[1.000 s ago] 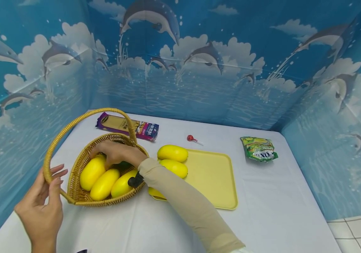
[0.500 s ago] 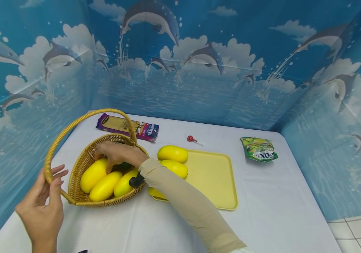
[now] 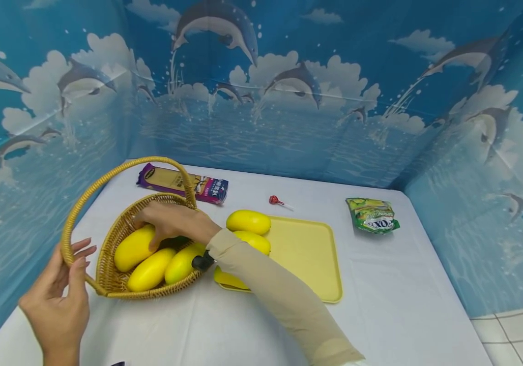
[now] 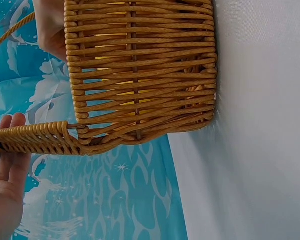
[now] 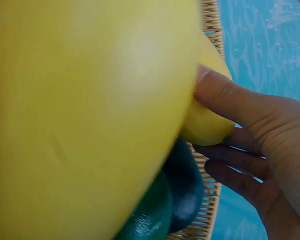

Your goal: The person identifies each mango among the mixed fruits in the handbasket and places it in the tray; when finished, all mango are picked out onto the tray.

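A wicker basket (image 3: 116, 277) with a tall arched handle (image 3: 89, 192) stands at the left of the table. My left hand (image 3: 59, 300) holds the handle low on its near left side, thumb and fingers on either side. Reaching into the basket, my right hand (image 3: 170, 222) grips the upper end of a yellow mango (image 3: 132, 249), and the right wrist view shows the thumb pressed to that mango (image 5: 207, 120). Two more mangoes, a middle mango (image 3: 151, 270) and a greenish-yellow mango (image 3: 183, 264), lie beside it. Dark green rounded items (image 5: 184, 187) sit deeper, their kind unclear.
Right of the basket lies a yellow tray (image 3: 307, 259), with several mangoes (image 3: 248, 222) along its left side, partly behind the right sleeve (image 3: 275, 290). Behind are a pasta packet (image 3: 206, 189) and a red lollipop (image 3: 273, 200). A green Fox's bag (image 3: 371, 216) lies far right.
My right hand has shifted slightly within the basket around the left mango, and the nearby mangoes have settled a little. The left hand stays at the handle.
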The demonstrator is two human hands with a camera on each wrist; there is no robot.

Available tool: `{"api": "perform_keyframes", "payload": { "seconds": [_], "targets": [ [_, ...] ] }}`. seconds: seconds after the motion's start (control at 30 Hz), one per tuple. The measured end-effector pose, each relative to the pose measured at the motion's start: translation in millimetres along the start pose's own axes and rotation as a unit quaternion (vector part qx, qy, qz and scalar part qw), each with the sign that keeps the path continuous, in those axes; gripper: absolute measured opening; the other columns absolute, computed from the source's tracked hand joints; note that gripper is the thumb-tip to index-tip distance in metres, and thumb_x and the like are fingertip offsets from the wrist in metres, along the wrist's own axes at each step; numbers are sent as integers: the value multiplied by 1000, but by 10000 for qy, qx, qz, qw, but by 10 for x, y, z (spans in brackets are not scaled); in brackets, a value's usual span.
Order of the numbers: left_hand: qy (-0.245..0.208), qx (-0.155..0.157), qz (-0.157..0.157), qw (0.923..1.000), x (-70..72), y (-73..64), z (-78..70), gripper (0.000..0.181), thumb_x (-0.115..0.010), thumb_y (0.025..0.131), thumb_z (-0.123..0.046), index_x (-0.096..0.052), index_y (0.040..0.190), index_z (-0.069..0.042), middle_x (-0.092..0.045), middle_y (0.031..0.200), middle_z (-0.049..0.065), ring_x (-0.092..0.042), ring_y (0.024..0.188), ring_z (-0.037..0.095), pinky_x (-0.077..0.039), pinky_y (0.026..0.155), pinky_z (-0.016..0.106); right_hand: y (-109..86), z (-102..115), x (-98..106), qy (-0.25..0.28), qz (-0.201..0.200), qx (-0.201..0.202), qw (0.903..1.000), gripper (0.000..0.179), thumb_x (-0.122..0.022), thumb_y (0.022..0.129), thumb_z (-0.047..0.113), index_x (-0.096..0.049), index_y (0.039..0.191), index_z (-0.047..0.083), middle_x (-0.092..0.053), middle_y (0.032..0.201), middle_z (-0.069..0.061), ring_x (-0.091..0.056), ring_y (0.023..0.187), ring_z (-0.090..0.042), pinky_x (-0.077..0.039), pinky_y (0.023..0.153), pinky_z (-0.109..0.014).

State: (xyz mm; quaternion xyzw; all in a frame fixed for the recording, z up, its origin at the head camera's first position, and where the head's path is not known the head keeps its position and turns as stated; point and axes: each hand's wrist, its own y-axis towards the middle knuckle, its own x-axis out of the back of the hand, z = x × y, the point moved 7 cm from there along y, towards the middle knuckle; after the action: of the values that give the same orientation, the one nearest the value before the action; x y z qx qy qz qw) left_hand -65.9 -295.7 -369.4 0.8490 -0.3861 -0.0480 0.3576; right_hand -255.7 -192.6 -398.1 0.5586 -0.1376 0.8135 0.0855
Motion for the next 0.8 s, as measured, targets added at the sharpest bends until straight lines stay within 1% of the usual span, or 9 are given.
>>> {"api": "perform_keyframes", "payload": {
  "seconds": [0.13, 0.27, 0.4, 0.53, 0.67, 0.8],
  "targets": [
    [65, 53, 24, 10000, -3, -8, 4, 49, -64, 106, -1, -60, 153, -14, -73, 128, 29, -75, 112, 5, -57, 93, 13, -74, 45, 58, -91, -61, 228, 9997, 59, -86, 94, 34, -69, 144, 9, -71, 142, 0, -66, 123, -8, -46, 102, -8],
    [95, 106, 15, 9999, 1, -11, 15, 49, -63, 106, -1, -60, 153, -15, -73, 128, 28, -75, 112, 5, -57, 92, 12, -146, 107, 110, -254, -40, 356, 9990, 58, -83, 96, 38, -69, 145, 10, -72, 141, 0, -68, 120, -7, -47, 99, -8],
    [-10, 77, -37, 10000, 3, -11, 18, 47, -63, 106, 0, -63, 150, -14, -73, 127, 29, -76, 110, 6, -57, 91, 12, -258, 175, 203, -406, -3, 286, 9988, 59, -81, 97, 41, -68, 146, 11, -72, 141, 1, -67, 120, -6, -46, 100, -8],
    [3, 73, 2, 10000, -12, -11, 18, 46, -64, 106, -1, -63, 150, -14, -74, 127, 28, -76, 111, 7, -57, 91, 12, -426, 226, 322, -528, -67, 181, 9984, 59, -80, 97, 42, -68, 146, 11, -72, 139, 1, -67, 119, -7, -47, 100, -9],
    [191, 178, 27, 9997, -13, -14, 26, 46, -63, 107, -3, -62, 151, -16, -74, 129, 25, -75, 111, 5, -56, 91, 11, -619, 255, 419, -353, -178, 148, 9991, 58, -80, 97, 40, -68, 146, 10, -72, 139, 0, -67, 120, -8, -47, 101, -10],
    [218, 277, -15, 9994, -2, -15, 35, 45, -63, 107, -5, -63, 150, -17, -74, 129, 24, -75, 111, 5, -56, 91, 11, -804, 239, 470, -96, -261, 150, 9995, 60, -80, 97, 40, -67, 147, 10, -70, 143, -2, -65, 128, -11, -46, 108, -11]
  ]
}}
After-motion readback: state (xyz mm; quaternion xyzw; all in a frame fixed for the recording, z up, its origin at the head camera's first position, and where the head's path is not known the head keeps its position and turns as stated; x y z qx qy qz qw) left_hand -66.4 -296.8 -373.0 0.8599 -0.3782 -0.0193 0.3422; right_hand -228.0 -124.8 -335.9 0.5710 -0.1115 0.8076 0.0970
